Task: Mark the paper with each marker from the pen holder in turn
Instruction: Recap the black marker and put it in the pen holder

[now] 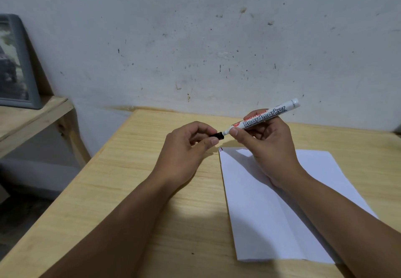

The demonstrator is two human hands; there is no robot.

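A white board marker (265, 116) with black lettering is held in my right hand (263, 145), tilted up to the right above the table. My left hand (186, 145) pinches its black cap (218, 135) at the marker's lower left end; cap and barrel meet there. A white sheet of paper (271, 212) lies flat on the table under my right forearm, with small red, blue and dark marks (221, 149) at its far left corner. No pen holder is in view.
The wooden table (134, 191) stands against a stained white wall. To the left, a lower wooden shelf (32, 117) carries a grey framed picture (15, 65). The table's left edge drops to the floor.
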